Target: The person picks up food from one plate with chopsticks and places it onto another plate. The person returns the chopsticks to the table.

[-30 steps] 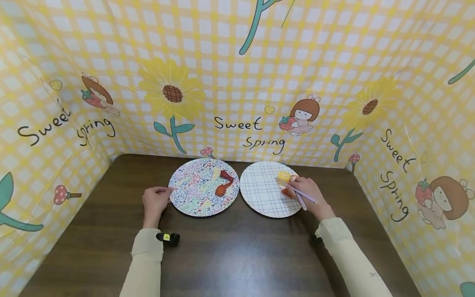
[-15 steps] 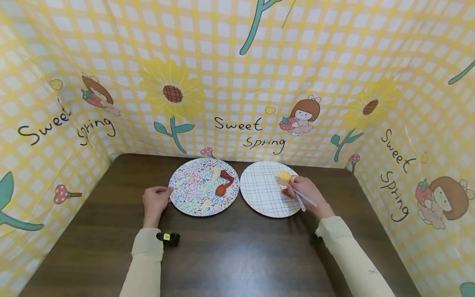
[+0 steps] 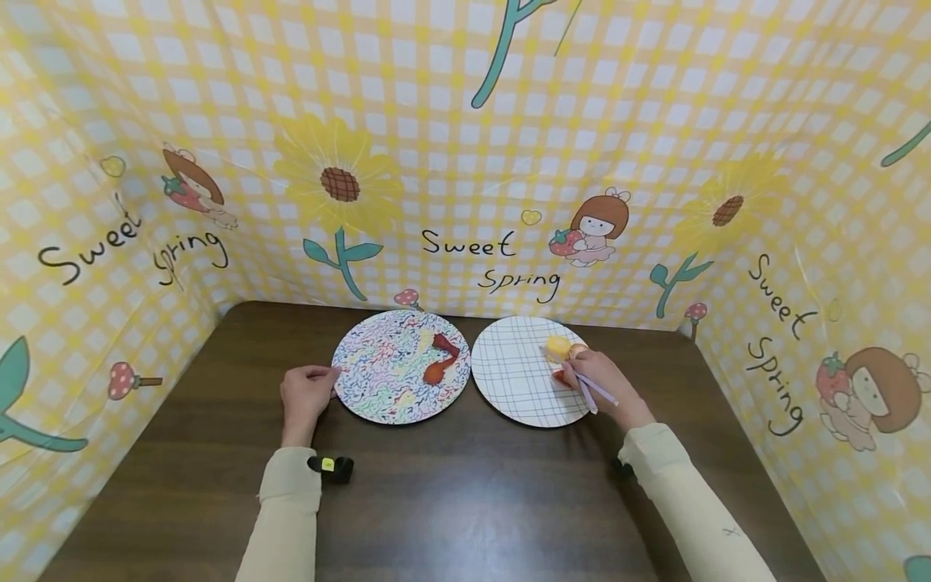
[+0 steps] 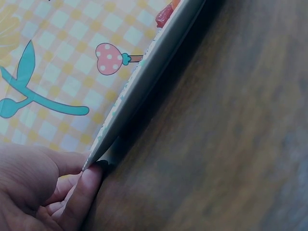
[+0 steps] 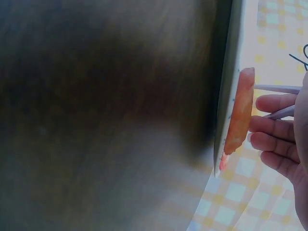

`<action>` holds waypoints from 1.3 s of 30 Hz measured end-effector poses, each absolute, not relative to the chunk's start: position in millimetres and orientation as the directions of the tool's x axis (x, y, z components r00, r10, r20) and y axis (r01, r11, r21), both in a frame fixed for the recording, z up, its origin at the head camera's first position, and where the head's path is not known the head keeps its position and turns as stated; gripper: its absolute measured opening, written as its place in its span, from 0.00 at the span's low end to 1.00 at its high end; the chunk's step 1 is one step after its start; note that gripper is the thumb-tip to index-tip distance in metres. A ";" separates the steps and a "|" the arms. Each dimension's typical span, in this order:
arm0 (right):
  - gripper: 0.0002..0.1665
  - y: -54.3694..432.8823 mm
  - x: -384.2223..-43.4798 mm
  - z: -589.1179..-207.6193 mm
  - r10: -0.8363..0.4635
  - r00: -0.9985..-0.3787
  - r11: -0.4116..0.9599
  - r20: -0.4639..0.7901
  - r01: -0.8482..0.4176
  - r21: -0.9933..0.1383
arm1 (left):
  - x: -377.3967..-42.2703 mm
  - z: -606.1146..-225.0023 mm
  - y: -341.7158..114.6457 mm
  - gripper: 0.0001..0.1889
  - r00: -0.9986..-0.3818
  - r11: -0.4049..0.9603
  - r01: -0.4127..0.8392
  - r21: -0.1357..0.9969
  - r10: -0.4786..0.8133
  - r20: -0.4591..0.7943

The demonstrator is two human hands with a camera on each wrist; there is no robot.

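In the head view my left hand (image 3: pixel 305 400) pinches the left rim of a round plate (image 3: pixel 364 388) with a multicoloured squiggle pattern. The left wrist view shows thumb and fingertips on either side of that plate's edge (image 4: pixel 130 96). A pair of pale purple chopsticks (image 3: pixel 600 392) is held in my right hand (image 3: pixel 614 384), over the right side of a white plate with blue checked lines (image 3: pixel 509 376). Their tips reach toward a yellow food piece (image 3: pixel 558 347). An orange-red food piece (image 5: pixel 240 115) lies on this plate near my fingers, partly hidden in the head view.
An orange-brown drumstick-shaped piece (image 3: pixel 436 372) and a dark red one (image 3: pixel 444 344) lie on the squiggle plate's right side. Both plates stand side by side at the back of the dark wooden table (image 3: pixel 465 501). Yellow checked cloth (image 3: pixel 465 162) encloses the back and sides.
The rear ends of the chopsticks have shifted very slightly in my right hand. My left hand, the plates and the food pieces hold their places.
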State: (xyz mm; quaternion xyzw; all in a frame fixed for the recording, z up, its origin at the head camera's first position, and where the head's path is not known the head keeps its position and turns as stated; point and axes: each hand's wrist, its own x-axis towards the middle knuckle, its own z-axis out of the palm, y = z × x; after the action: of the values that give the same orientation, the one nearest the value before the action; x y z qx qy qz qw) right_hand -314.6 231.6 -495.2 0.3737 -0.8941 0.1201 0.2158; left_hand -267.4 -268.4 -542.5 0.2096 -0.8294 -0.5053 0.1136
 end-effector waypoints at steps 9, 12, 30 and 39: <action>0.20 237.3 -323.2 -503.6 -0.657 -0.553 0.640 0.512 -0.769 -0.009 | -267.9 -545.7 -269.0 0.19 -0.886 0.401 -0.246 0.883 -0.461 -0.037; 0.20 239.5 -326.2 -506.5 -0.666 -0.536 0.623 0.520 -0.782 -0.008 | -267.2 -546.1 -268.4 0.19 -0.885 0.400 -0.244 0.884 -0.464 -0.035; 0.22 242.1 -332.0 -510.0 -0.708 -0.481 0.591 0.517 -0.805 0.060 | -264.2 -544.5 -267.2 0.19 -0.887 0.424 -0.225 0.877 -0.462 -0.004; 0.18 235.1 -327.4 -502.0 -0.703 -0.489 0.602 0.517 -0.796 0.066 | -264.8 -542.8 -268.7 0.19 -0.886 0.418 -0.224 0.880 -0.464 -0.005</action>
State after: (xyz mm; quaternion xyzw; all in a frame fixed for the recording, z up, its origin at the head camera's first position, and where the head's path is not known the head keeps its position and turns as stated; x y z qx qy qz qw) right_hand -327.4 235.1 -502.0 0.4368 -0.8579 0.0914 0.2545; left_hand -264.8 -268.7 -542.8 0.2064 -0.8335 -0.4982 0.1204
